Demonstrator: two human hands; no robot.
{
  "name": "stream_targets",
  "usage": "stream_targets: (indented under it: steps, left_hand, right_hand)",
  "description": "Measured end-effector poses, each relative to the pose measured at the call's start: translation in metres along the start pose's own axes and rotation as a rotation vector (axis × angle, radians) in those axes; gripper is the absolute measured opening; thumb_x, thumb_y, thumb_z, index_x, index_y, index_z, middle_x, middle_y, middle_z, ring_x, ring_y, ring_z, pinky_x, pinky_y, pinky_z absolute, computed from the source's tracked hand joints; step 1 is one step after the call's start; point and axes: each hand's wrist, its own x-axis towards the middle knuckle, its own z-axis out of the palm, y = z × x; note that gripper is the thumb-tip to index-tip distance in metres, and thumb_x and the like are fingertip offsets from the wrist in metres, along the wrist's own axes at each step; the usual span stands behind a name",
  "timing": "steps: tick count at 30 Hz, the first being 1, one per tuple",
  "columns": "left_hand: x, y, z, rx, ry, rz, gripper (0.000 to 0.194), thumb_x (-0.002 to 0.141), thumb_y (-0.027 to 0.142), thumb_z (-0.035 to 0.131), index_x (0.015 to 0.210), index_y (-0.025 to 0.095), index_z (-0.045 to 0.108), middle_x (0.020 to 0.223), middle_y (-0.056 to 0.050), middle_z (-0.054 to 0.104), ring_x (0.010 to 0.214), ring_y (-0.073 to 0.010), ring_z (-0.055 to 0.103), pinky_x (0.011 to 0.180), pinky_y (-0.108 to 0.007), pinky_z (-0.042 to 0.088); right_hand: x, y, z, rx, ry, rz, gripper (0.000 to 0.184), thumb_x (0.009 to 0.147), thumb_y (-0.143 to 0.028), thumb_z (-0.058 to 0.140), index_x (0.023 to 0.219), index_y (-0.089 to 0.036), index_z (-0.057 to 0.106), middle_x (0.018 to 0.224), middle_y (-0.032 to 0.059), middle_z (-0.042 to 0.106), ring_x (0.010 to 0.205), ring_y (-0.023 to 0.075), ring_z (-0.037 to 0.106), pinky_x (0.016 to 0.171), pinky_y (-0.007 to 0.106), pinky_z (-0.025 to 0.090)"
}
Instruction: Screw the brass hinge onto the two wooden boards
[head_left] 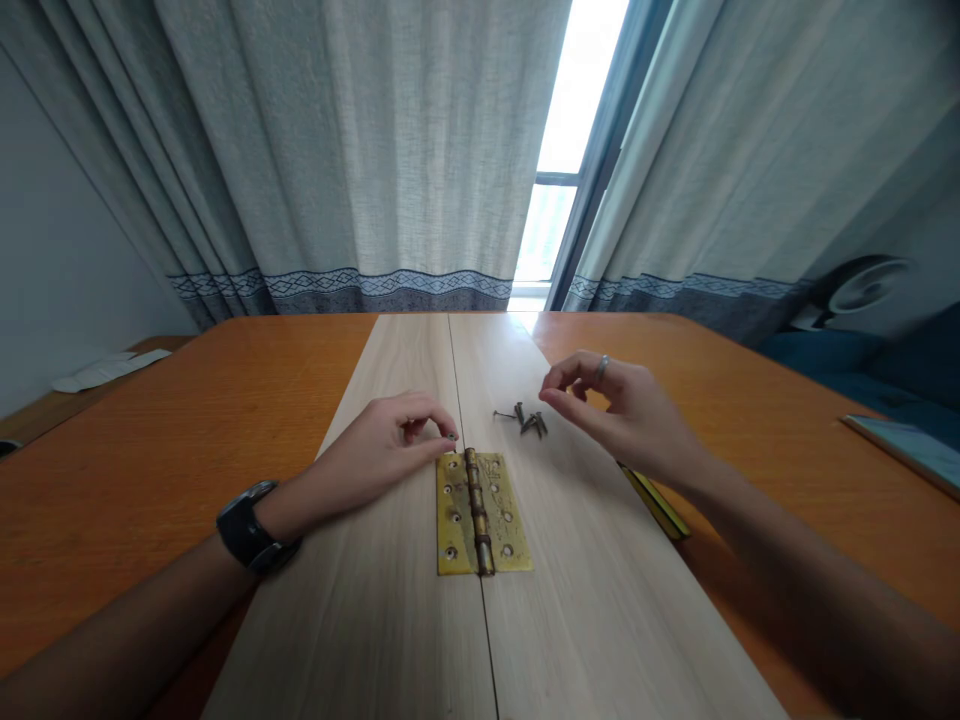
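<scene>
your left hand (382, 450) pinches a small screw (452, 437) in a narrow grip, just above the brass butt hinge (480, 512) lying across the seam of two pale boards (375, 600). your right hand (622, 410) hangs curled, fingers slightly parted and empty, just beside the loose screws (526, 423).

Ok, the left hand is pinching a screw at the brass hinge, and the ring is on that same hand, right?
No: the ring is on the right hand, as the head view shows. The left hand does pinch a screw at the brass hinge.
</scene>
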Motion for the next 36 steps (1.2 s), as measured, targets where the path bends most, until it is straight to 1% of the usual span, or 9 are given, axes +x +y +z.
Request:
stream_targets:
  steps: [3, 6, 9, 11, 15, 23, 28, 31, 36]
  left_hand:
    - [0.001, -0.007, 0.001, 0.009, -0.042, 0.004, 0.008, 0.087, 0.022, 0.065, 0.088, 0.018, 0.072, 0.087, -0.001, 0.065, 0.072, -0.0131, 0.051, 0.067, -0.026, 0.040]
    - [0.001, -0.010, 0.003, 0.009, -0.058, 0.008, 0.008, 0.088, 0.020, 0.064, 0.088, 0.017, 0.071, 0.087, -0.001, 0.064, 0.073, -0.0131, 0.051, 0.068, -0.026, 0.040]
    - [0.001, -0.011, 0.004, 0.003, -0.066, 0.012, 0.007, 0.088, 0.019, 0.064, 0.088, 0.017, 0.071, 0.086, -0.001, 0.063, 0.073, -0.0129, 0.052, 0.067, -0.026, 0.040]
    - [0.001, -0.012, 0.005, -0.002, -0.074, 0.015, 0.007, 0.088, 0.020, 0.064, 0.088, 0.018, 0.071, 0.087, -0.001, 0.063, 0.075, -0.0130, 0.053, 0.068, -0.026, 0.041]
    - [0.000, -0.012, 0.005, 0.010, -0.089, 0.009, 0.008, 0.089, 0.021, 0.063, 0.089, 0.017, 0.071, 0.089, -0.002, 0.064, 0.077, -0.0137, 0.054, 0.069, -0.026, 0.042]
    - [0.001, -0.010, 0.005, 0.033, -0.104, 0.028, 0.007, 0.088, 0.019, 0.064, 0.086, 0.016, 0.070, 0.087, -0.002, 0.065, 0.078, -0.0143, 0.056, 0.069, -0.025, 0.043]
    - [0.000, -0.012, 0.006, 0.029, -0.105, 0.059, 0.006, 0.088, 0.017, 0.064, 0.085, 0.016, 0.069, 0.087, -0.002, 0.064, 0.078, -0.0132, 0.057, 0.070, -0.024, 0.043]
    - [0.000, -0.012, 0.007, 0.022, -0.105, 0.069, 0.006, 0.089, 0.015, 0.064, 0.085, 0.015, 0.069, 0.087, -0.002, 0.064, 0.077, -0.0125, 0.057, 0.071, -0.024, 0.043]
    - [0.001, -0.011, 0.007, 0.023, -0.108, 0.057, 0.005, 0.088, 0.015, 0.064, 0.085, 0.015, 0.069, 0.087, -0.002, 0.064, 0.077, -0.0129, 0.058, 0.070, -0.024, 0.043]
  right_hand:
    - [0.007, 0.021, -0.019, -0.274, -0.195, 0.122, 0.027, 0.089, -0.044, 0.058, 0.083, -0.020, 0.067, 0.075, 0.0022, 0.067, 0.065, 0.0157, 0.058, 0.061, 0.031, 0.039]
    - [0.010, 0.040, -0.035, -0.457, -0.291, 0.235, 0.036, 0.089, -0.051, 0.052, 0.080, -0.019, 0.066, 0.072, 0.0051, 0.067, 0.064, 0.0188, 0.059, 0.059, 0.033, 0.038]
    - [0.011, 0.051, -0.045, -0.493, -0.372, 0.346, 0.041, 0.085, -0.056, 0.053, 0.081, -0.018, 0.066, 0.075, 0.0083, 0.069, 0.067, 0.0219, 0.062, 0.060, 0.034, 0.041]
    - [0.011, 0.054, -0.047, -0.478, -0.440, 0.405, 0.043, 0.083, -0.059, 0.054, 0.085, -0.018, 0.067, 0.080, 0.0097, 0.071, 0.070, 0.0235, 0.064, 0.062, 0.035, 0.043]
    - [0.010, 0.058, -0.043, -0.461, -0.533, 0.445, 0.049, 0.083, -0.063, 0.050, 0.092, -0.018, 0.066, 0.084, 0.0101, 0.072, 0.073, 0.0240, 0.066, 0.066, 0.036, 0.046]
    - [0.008, 0.059, -0.039, -0.380, -0.605, 0.492, 0.050, 0.081, -0.065, 0.055, 0.095, -0.018, 0.065, 0.083, 0.0083, 0.074, 0.075, 0.0238, 0.068, 0.070, 0.035, 0.049]
    - [0.006, 0.059, -0.043, -0.371, -0.655, 0.460, 0.050, 0.079, -0.066, 0.059, 0.092, -0.018, 0.067, 0.085, 0.0093, 0.074, 0.073, 0.0239, 0.067, 0.064, 0.034, 0.048]
    - [0.006, 0.059, -0.046, -0.359, -0.675, 0.481, 0.051, 0.076, -0.067, 0.062, 0.093, -0.018, 0.067, 0.084, 0.0088, 0.074, 0.073, 0.0240, 0.067, 0.062, 0.033, 0.046]
    - [0.003, 0.070, -0.050, -0.321, -0.673, 0.503, 0.053, 0.072, -0.065, 0.065, 0.101, -0.019, 0.065, 0.086, 0.0075, 0.074, 0.077, 0.0246, 0.067, 0.064, 0.032, 0.046]
